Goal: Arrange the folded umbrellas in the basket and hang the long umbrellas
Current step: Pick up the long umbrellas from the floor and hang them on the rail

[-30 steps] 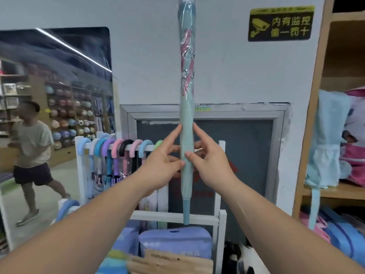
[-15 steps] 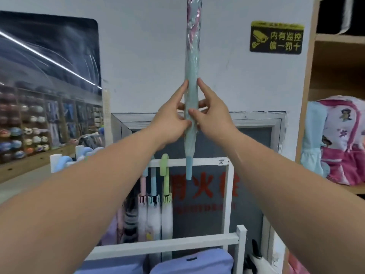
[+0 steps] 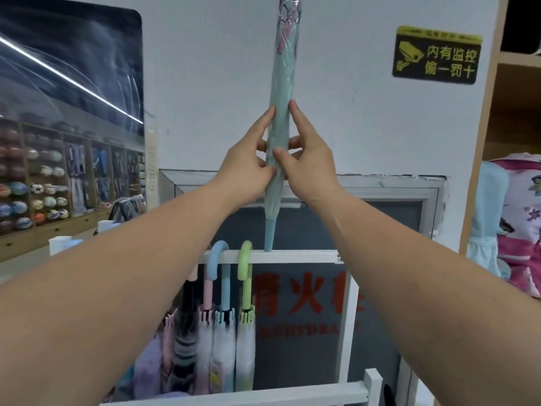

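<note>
Two hands, the left hand (image 3: 246, 168) and right hand (image 3: 307, 168), pinch the teal long umbrella (image 3: 281, 118) upright, fingers pressed on its wrapped canopy, tip just above the white rack rail (image 3: 292, 256). Its handle is out of view overhead, so it likely needs inverting. Bare rail lies right of the green hooked handle (image 3: 245, 259); the wall sits close behind.
</note>
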